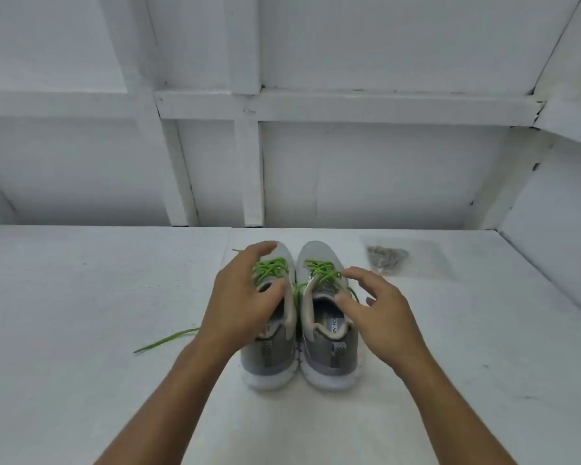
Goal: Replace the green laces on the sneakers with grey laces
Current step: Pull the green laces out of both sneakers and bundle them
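The left hand's (245,297) grip is wide open, fingers spread and arched over the front of the left sneaker (269,360), with the thumb down by the tongue. It closes on nothing, and whether the fingertips touch the toe is hard to tell through the blur. The right hand's (379,313) grip is just as open. Its fingers are loosely spread above the right sneaker (329,357), the thumb is over the shoe's opening, and it holds nothing.

The two sneakers stand side by side on the table (81,297), touching or nearly so, heels toward the person and toes pointing away. Both are grey with white soles and are threaded with green laces (322,268). The lacing on the left one shows under the arched left palm. One loose green lace end (165,338) trails across the table to the left of the left forearm, and another short length hangs between the two shoes.

The grey laces (386,258) lie in a bundle well apart from the shoes, toward the far right of the table, inside what looks like a clear bag (426,260). Behind the table rises a white panelled wall (349,162).
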Demonstrator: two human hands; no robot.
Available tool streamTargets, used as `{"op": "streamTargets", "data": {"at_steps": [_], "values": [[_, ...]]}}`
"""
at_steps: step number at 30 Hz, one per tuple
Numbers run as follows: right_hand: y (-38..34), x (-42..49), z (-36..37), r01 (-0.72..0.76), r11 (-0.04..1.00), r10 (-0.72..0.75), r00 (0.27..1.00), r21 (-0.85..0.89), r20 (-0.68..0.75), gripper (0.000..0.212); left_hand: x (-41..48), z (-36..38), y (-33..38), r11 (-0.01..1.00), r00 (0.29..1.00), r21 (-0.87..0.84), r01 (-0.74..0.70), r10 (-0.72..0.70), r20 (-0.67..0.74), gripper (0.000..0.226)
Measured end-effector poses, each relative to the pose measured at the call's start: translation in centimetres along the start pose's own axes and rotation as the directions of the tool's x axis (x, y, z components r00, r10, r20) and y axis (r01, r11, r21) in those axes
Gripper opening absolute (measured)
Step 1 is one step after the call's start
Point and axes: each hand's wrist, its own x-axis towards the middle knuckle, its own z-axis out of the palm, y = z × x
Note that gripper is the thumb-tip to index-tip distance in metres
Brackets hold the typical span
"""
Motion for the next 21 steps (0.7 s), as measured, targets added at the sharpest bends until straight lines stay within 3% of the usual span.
{"op": "streamTargets", "data": {"at_steps": [7, 12, 15, 21], "values": [[2.2, 1.5, 0.5, -0.216, 0.974, 0.211, 0.974, 0.062, 0.084, 0.056, 0.0, 0.4, -4.2, 0.989, 0.989, 0.006, 0.145, -0.145, 0.000, 0.042], [3.0, 2.6, 1.0, -0.289, 0.953, 0.273, 0.950, 0.093, 0.154, 0.065, -0.4, 1.0, -5.7, 0.941, 0.955, -0.163, 0.297, -0.290, 0.068, 0.047], [3.6, 2.8, 1.3, -0.277, 0.957, 0.259, 0.951, 0.090, 0.171, 0.049, -0.6, 1.1, -6.2, 0.923, 0.943, -0.192, 0.333, -0.324, 0.080, 0.049], [4.1, 2.7, 2.0, -0.186, 0.982, 0.185, 0.980, 0.014, 0.070, 0.035, -0.6, 1.3, -6.5, 0.917, 0.942, -0.214, 0.336, -0.327, 0.076, 0.039]]}}
